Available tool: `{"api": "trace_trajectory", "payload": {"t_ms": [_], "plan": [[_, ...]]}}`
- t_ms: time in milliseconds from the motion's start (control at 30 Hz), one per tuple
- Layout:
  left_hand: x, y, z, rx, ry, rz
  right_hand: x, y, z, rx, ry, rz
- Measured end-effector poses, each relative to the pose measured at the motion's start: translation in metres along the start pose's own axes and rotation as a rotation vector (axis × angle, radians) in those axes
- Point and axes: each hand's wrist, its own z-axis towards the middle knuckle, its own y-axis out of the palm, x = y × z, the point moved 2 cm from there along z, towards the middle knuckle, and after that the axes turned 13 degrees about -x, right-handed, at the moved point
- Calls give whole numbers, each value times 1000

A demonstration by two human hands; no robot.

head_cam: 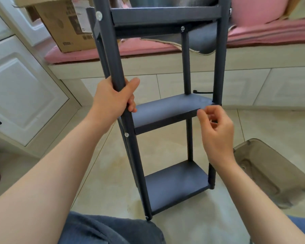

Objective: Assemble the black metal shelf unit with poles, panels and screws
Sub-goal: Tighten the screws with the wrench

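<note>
Black metal three-panel shelf unit [165, 111] standing upright on the tiled floor [165, 148], steadied by the left hand [113, 101], its grip wrapped round the near-left pole [117, 67], while the right hand [217, 131], fingers loosely curled and apparently holding nothing, works at the middle panel's [169, 108] near-right corner.

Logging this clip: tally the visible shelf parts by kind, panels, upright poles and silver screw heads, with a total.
Shelf panels: 3 (top, middle, bottom)
Upright poles: 4 (front left, back left, back right, front right)
Silver screw heads: 3 ()
Total: 10
</note>
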Motion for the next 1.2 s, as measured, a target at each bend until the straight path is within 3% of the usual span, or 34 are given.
{"api": "trace_trajectory", "payload": {"t_ms": [100,200,367,533,767,933,1200], "plan": [[1,-2,-4,-7,-16,100,-14,-26,36,70,120,28],[2,-7,-9,-24,-45,184,-29,-52,72,37,207,-153],[2,-13,-14,-25,-75,235,-55,-72,94,-241,176,-503],[-4,-22,-14,15,-98,257,-74,-87,90,-448,170,-660],[-10,-30,-13,142,-151,406,-85,-94,73,-529,163,-636],[-15,-33,-16,243,-322,602,-83,-78,63,-541,54,-642],[-25,-33,-17,225,-321,455,-82,-62,65,-551,-69,-688]]}}
